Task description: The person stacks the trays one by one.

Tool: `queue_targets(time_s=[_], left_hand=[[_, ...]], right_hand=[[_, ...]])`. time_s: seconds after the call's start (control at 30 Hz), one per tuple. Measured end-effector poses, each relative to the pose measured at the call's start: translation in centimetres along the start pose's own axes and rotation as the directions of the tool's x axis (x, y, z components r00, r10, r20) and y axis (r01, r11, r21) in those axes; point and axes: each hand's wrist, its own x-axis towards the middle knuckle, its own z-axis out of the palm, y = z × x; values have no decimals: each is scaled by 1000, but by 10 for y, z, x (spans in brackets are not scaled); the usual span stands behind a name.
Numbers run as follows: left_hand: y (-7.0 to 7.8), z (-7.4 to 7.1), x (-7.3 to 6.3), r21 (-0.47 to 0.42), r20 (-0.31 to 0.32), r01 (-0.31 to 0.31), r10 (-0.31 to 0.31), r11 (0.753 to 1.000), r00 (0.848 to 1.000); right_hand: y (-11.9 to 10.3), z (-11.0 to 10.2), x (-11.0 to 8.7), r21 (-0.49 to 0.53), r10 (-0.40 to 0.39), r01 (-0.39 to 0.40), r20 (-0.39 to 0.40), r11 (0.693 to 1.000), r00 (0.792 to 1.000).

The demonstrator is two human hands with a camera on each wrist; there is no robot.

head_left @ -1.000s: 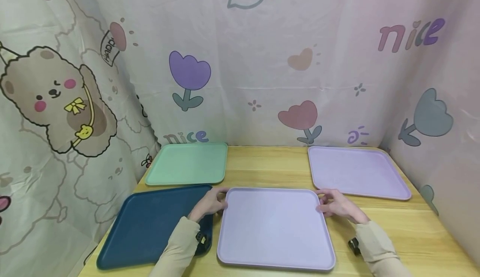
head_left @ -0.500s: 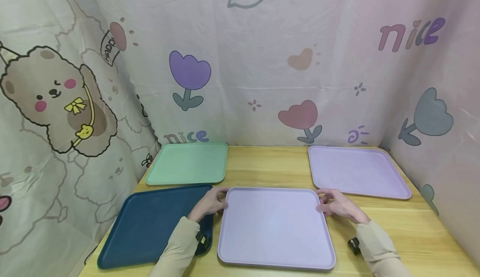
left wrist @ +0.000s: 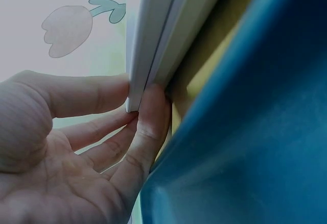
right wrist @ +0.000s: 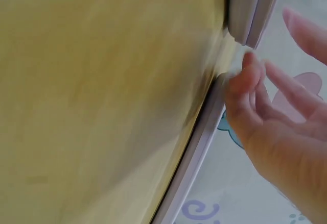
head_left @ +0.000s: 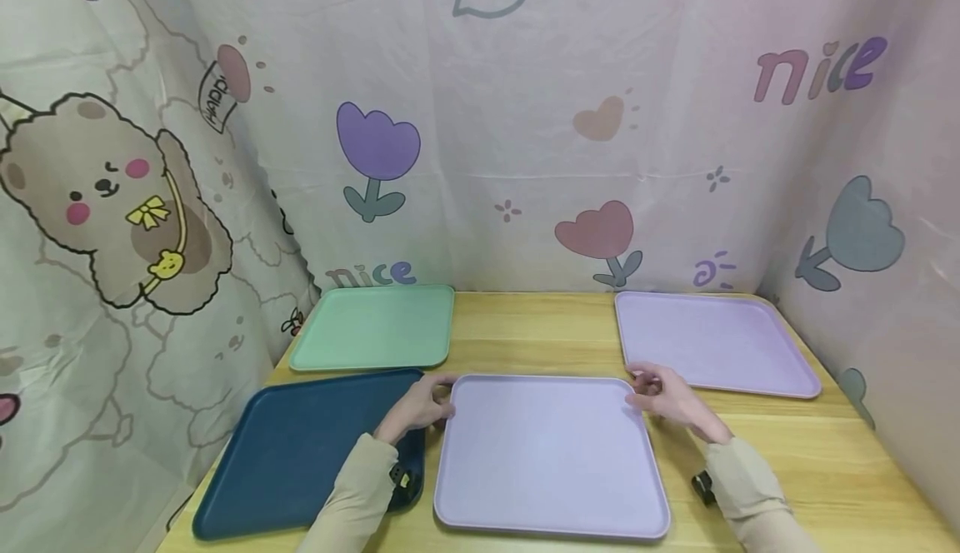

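A lavender tray (head_left: 551, 457) lies at the front middle of the table; in both wrist views its edge shows two layers, like two stacked trays. My left hand (head_left: 416, 407) pinches its left edge near the far corner. In the left wrist view the thumb (left wrist: 97, 94) is on the upper face, with fingers (left wrist: 148, 117) against the side and underneath. By the far right corner, my right hand (head_left: 671, 399) has loosely bent fingers and holds nothing. The right wrist view shows its thumb (right wrist: 306, 35) apart from the tray edge (right wrist: 250, 9).
A dark blue tray (head_left: 300, 453) lies left, partly under my left forearm. Behind it is a green tray (head_left: 375, 328). Another lavender tray (head_left: 712, 341) lies at the back right, close to my right fingers. Patterned cloth (head_left: 510, 120) hangs behind the wooden table (head_left: 532, 328).
My right hand has come off the tray's right edge and shifted slightly up and left. The left hand and the trays have stayed put.
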Motion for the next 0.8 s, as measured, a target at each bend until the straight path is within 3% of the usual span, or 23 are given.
queue_targets(time_s=[0.1, 0.27, 0.37, 0.57, 0.8], left_hand=[[0, 0, 0, 9, 0, -2, 2, 1000, 1000], [0, 0, 0, 19, -4, 0, 0, 1000, 1000], [0, 0, 0, 16, -10, 5, -4, 1000, 1000], [-1, 0, 0, 8, 0, 4, -4, 1000, 1000], [-2, -1, -1, -5, 7, -14, 14, 1000, 1000]], right_hand=[[-3, 1, 3, -27, -19, 17, -68, 999, 997], [-8, 1, 11, -66, 13, -19, -89, 998, 996], [-11, 1, 17, -86, 45, -51, -62, 995, 997], [-14, 3, 32, -42, 122, -119, 73, 992, 990], [-13, 8, 46, -52, 223, -219, 103, 974, 969]])
